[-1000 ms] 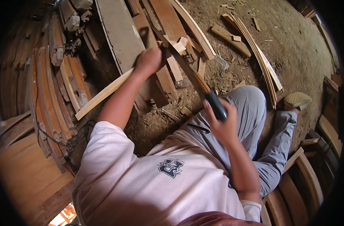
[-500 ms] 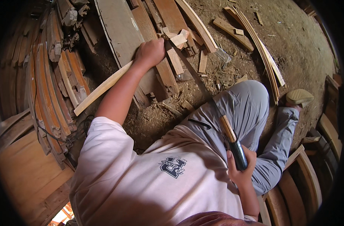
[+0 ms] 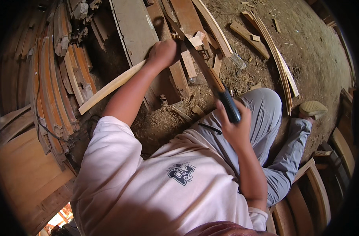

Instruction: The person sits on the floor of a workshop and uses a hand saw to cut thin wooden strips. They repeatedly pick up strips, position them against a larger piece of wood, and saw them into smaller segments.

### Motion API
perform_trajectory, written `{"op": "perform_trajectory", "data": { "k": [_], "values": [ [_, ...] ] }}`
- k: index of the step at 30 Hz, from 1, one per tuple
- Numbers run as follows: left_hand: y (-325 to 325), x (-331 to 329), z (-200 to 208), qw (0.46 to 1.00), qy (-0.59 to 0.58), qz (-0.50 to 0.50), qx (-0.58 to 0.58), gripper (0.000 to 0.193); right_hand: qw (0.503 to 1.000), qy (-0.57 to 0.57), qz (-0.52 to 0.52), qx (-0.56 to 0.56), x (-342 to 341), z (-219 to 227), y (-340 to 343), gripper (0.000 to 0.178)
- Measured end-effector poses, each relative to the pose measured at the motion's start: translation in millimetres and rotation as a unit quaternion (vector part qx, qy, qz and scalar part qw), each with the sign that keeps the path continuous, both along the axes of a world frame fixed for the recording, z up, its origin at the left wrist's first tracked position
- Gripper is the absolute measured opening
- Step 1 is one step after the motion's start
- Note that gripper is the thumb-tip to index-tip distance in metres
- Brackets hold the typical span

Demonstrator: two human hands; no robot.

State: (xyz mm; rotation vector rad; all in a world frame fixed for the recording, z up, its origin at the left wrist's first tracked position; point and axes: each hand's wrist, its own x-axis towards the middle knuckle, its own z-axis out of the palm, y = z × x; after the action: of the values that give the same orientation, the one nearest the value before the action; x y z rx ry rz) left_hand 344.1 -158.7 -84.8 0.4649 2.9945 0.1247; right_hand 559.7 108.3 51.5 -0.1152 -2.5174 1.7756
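Observation:
My right hand is closed round the dark handle of a handsaw. The saw's long narrow blade slants up and left from the handle, passing just right of my left hand. That left hand is a fist round a pale wooden strip, whose near end sticks out to the lower left beneath my forearm. Where the blade meets the strip is hidden behind my knuckles. Under the fist lie a wide grey board and a brown plank. Small pale offcuts lie beside the blade.
Curved timber pieces are stacked at the left. Long thin strips and a short board lie on the dirt floor at the right. More curved wood stands at the lower right, near my bent leg.
My right hand has pushed the handsaw up and left, from beside my thigh toward my left hand, so the blade reaches farther past the fist. The left hand keeps its grip on the strip.

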Motion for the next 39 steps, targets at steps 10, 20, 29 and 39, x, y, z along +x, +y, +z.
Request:
{"op": "perform_trajectory", "data": {
  "k": [10,20,29,39],
  "values": [
    [13,10,32,0.998,-0.018,0.023,0.049,0.022,0.99,0.012,0.028,0.14,96,40,62,0.018],
    [8,11,21,0.998,-0.047,0.032,0.022,0.019,0.997,-0.069,0.011,-0.029,-13,-22,-11,0.021],
    [9,17,29,0.994,-0.067,0.067,0.06,0.019,0.998,-0.06,0.032,0.008,-10,-3,-28,0.022],
    [6,18,16,0.991,0.003,0.075,0.113,0.018,0.999,-0.047,-0.004,0.007,-22,-34,-14,0.031]
  ]
}}
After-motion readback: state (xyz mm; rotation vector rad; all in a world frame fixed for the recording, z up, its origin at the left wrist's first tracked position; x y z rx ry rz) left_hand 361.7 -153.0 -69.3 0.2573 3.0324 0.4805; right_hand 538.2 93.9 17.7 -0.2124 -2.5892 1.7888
